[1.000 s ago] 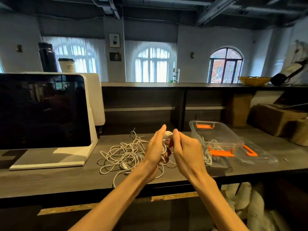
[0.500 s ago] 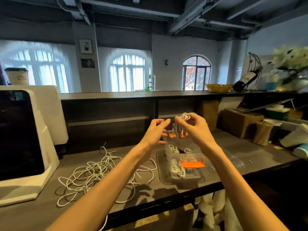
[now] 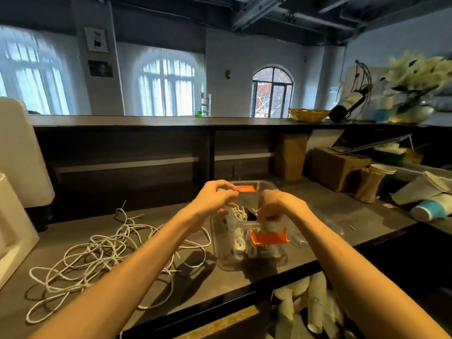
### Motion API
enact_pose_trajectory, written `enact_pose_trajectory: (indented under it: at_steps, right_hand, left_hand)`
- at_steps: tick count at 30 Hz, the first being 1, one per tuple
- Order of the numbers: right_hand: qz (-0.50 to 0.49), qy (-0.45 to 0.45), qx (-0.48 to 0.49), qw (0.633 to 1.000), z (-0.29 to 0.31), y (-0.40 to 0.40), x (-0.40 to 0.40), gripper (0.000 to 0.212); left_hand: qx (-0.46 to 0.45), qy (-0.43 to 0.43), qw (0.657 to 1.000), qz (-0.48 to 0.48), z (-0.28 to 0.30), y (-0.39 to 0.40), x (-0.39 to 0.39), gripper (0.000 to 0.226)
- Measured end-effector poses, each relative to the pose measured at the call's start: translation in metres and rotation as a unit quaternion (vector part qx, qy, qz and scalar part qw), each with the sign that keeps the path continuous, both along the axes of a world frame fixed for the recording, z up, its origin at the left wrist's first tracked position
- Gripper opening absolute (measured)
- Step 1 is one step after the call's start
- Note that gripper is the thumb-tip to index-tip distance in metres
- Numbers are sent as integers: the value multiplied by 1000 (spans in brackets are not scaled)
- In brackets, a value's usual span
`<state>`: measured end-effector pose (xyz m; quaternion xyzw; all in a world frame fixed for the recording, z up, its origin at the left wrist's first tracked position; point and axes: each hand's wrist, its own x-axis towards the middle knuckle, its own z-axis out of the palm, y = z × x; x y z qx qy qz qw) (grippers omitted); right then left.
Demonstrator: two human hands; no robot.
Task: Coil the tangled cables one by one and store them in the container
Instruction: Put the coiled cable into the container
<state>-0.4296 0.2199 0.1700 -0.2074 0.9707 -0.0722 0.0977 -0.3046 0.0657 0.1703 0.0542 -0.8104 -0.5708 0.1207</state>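
Two bare forearms reach from the near edge over a dark wooden counter, both hands poised above a clear plastic container with orange latch handles. On the near left of the counter, a loose tangle of white cables sprawls in overlapping loops, well apart from the container's contents but with one strand running up close to its left wall. Inside the container, near its left side, small white coiled cables already lie on the bottom. Just above the rim, the left hand has its fingers curled with thumb and fingertips drawn together; whether they pinch anything cannot be told. The right hand points its fingers down into the container, curled around a white cable bundle that hangs between the two hands, though blur hides the exact grip. Right of the container lies its clear lid. Farther right are paper cups lying on their sides and a cardboard box. On the far upper shelf stand a woven basket, a tilted wine bottle in a wire holder, and white flowers.
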Motion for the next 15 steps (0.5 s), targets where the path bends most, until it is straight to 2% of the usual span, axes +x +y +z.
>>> enact_pose_trajectory:
  at_steps: [2, 4, 7, 11, 15]
  right_hand:
    - [13, -22, 41, 999, -6, -1, -2, 3]
    - [18, -46, 32, 998, -9, -1, -5, 11]
    - [26, -14, -18, 999, -3, 1, -3, 23]
    - [53, 63, -127, 989, 12, -2, 20, 24]
    - [108, 65, -179, 976, 27, -16, 62, 26]
  left_hand:
    - [5, 1, 1000, -1, -7, -3, -2, 13]
    - [9, -4, 1000, -5, -10, -6, -1, 13]
    - [11, -8, 1000, -8, -11, -13, 6, 13]
    - [9, -5, 1000, -4, -8, -23, 24, 14]
    - [4, -1, 1000, 12, -5, -37, 51, 15]
